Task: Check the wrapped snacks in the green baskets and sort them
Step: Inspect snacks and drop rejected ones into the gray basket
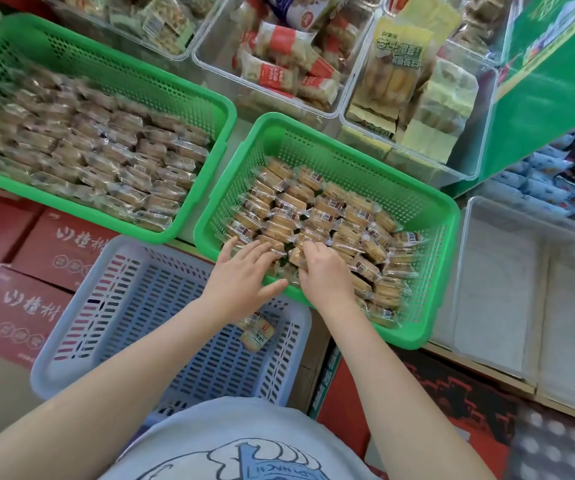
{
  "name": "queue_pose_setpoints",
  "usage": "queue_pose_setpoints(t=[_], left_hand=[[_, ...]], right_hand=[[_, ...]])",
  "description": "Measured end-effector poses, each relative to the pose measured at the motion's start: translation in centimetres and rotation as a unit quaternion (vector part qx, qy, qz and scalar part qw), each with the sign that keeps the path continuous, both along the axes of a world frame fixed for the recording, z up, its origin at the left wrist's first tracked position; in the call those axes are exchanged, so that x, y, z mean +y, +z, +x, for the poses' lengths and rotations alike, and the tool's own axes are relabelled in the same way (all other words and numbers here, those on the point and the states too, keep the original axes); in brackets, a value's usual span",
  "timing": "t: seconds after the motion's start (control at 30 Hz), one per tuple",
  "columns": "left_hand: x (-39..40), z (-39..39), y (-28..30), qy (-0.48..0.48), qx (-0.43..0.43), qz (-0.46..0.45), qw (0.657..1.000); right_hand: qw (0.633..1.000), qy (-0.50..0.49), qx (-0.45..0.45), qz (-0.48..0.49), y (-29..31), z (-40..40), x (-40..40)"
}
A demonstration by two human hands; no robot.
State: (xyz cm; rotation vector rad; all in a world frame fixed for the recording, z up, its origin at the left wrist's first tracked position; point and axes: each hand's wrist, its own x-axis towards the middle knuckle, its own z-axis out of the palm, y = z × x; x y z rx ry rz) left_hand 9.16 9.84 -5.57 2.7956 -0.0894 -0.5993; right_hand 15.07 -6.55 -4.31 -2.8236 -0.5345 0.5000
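The far-left green basket (206, 109) is lying full of wrapped snacks (88, 150) in close rows, and nobody is touching it. The near-right green basket (428, 209) is holding a loose heap of small wrapped snacks (331, 216), and both hands are working at its near-left corner. In front of the person, the pale blue basket (81, 306) is holding only one or two wrapped packets (257, 332) near its right side, under the left wrist. From this I am judging that the sorting is only at the beginning: almost all snacks are waiting in the green baskets, and very few are sorted out.

The left hand (241, 275) is lying flat on the snacks with fingers spread and the thumb stretched over the basket rim. The right hand (324, 271) is bending its fingers down into the heap and seems to be closing on one packet (296, 256), but I cannot tell for sure that it is pinching it.

The baskets are resting on red cartons (19, 306) with white writing, not on a bench. Behind them, clear plastic bins (359, 98) are showing other packed snacks, and an empty-looking clear bin (528, 289) is standing at the right. A green stand (549, 98) is rising far right. It is looking like a shop or store room.
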Motion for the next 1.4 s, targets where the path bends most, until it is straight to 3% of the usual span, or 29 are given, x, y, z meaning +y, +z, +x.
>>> queue_pose_setpoints(t=[0.2,0.33,0.57,0.67,0.9,1.1,1.23,1.33,1.4], left_hand=[[-0.9,0.5,0.3,0.022,-0.041,-0.076,0.996],[-1.2,1.4,0.0,-0.004,-0.044,-0.046,0.998],[-1.2,2.1,-0.3,-0.057,0.002,0.019,0.998],[-1.3,2.1,-0.3,-0.048,0.007,0.017,0.999],[-1.3,2.1,-0.1,-0.044,0.012,0.016,0.999],[-1.4,2.2,0.0,-0.045,0.025,0.014,0.999],[-1.2,2.3,0.4,-0.037,0.038,0.007,0.999],[-1.4,2.4,1.5,0.058,0.034,-0.089,0.994],[-1.4,2.2,3.3,0.199,0.011,-0.241,0.95]], right_hand=[[0.999,0.031,-0.027,0.009,0.1,0.2,0.0],[0.997,0.005,-0.083,0.006,-1.1,-0.5,-0.2],[0.995,-0.052,-0.071,0.043,-0.4,2.0,-0.3],[0.999,-0.031,-0.03,-0.002,-0.7,3.0,-0.3],[0.998,0.004,-0.04,-0.047,-1.0,3.2,0.0],[0.997,-0.05,0.051,0.021,0.5,2.3,-0.5],[0.991,-0.065,-0.026,0.11,2.6,1.8,-1.5],[0.982,-0.084,-0.054,0.161,4.8,1.4,-2.5],[0.973,-0.103,-0.065,0.196,6.6,0.7,-3.3]])
